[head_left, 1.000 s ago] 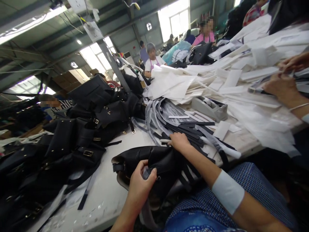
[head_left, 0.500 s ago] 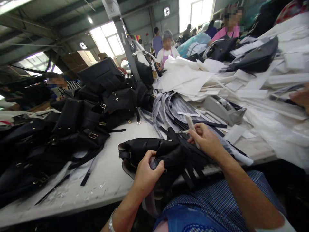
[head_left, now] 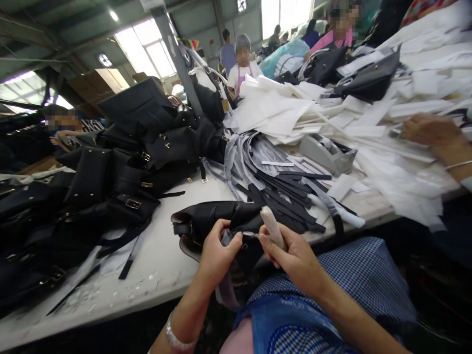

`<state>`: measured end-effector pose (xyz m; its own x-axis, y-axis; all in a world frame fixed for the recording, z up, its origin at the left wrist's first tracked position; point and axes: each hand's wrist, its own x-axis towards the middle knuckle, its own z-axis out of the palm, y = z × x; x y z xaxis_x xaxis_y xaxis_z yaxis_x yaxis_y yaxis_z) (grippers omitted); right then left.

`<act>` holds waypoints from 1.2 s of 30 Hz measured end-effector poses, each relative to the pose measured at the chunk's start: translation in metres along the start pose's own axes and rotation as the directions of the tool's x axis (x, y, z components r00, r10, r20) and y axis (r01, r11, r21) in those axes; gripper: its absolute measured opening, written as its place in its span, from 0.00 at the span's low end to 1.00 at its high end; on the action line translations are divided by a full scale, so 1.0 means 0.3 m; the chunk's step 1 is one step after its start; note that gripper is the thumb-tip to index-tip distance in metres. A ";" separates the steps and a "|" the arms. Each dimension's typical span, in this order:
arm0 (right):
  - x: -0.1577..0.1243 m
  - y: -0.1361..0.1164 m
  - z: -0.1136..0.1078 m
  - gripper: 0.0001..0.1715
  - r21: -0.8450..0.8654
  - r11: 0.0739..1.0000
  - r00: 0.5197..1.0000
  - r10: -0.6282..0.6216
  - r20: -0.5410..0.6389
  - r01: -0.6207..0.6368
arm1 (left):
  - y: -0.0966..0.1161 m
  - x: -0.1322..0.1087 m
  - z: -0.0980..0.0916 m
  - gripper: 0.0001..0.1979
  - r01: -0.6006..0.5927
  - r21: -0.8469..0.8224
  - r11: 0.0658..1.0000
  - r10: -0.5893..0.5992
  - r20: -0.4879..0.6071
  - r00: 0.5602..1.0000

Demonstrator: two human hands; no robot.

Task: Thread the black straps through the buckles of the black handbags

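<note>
A black handbag (head_left: 210, 215) lies on its side near the table's front edge, its tan lining showing at the left end. My left hand (head_left: 220, 248) is closed on the bag's near side, with a bit of clear plastic (head_left: 226, 238) between thumb and fingers. In my right hand (head_left: 287, 248) is a tool with a thick white-wrapped handle (head_left: 272, 225). Its thin metal tip (head_left: 250, 235) points left and reaches the bag close to my left thumb. Whether the tip touches the bag or the plastic, I cannot tell.
Black bags with gold buckles (head_left: 121, 182) are heaped to the left. Black straps in plastic (head_left: 265, 172) lie behind my bag. A grey tape dispenser (head_left: 328, 153) and white sheets (head_left: 273, 105) lie to the right. A co-worker's hand (head_left: 427, 130) is at far right.
My right hand has brought the tool down and left, from above the straps to the bag by my left hand. The co-worker's hand at right has come further into view.
</note>
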<state>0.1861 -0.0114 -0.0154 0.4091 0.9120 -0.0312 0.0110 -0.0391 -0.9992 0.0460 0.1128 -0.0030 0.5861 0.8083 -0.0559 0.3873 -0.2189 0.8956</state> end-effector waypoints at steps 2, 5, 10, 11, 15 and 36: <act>0.005 -0.002 0.007 0.13 -0.087 0.996 0.999 -0.032 -0.039 0.028 | -0.003 0.001 -0.003 0.10 -0.004 -0.020 1.000 0.004 0.009 1.000; 0.009 -0.007 0.018 0.11 -0.170 0.982 0.993 -0.092 -0.076 0.078 | -0.005 0.004 -0.006 0.10 -0.014 -0.045 0.999 0.014 0.013 1.000; -0.002 -0.008 0.020 0.12 -0.177 0.979 0.984 -0.122 -0.127 0.098 | -0.003 0.009 -0.004 0.11 0.013 -0.060 0.998 -0.012 0.032 0.999; -0.006 -0.006 0.020 0.12 -0.179 0.979 0.983 -0.121 -0.137 0.096 | -0.003 0.009 -0.003 0.11 0.013 -0.062 0.998 -0.011 0.034 0.999; -0.019 0.000 0.018 0.13 -0.191 0.977 0.979 -0.127 -0.161 0.095 | -0.006 0.005 0.001 0.11 0.006 -0.073 0.997 -0.004 0.021 1.000; -0.009 -0.011 0.038 0.15 -0.049 0.999 0.986 -0.026 -0.166 0.018 | -0.039 -0.014 0.007 0.10 0.005 -0.178 0.984 0.000 0.029 1.000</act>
<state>0.1744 -0.0090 -0.0125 0.5540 0.8325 -0.0004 0.0630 -0.0424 -0.9971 0.0406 0.1109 -0.0141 0.6064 0.7922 -0.0689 0.2579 -0.1140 0.9594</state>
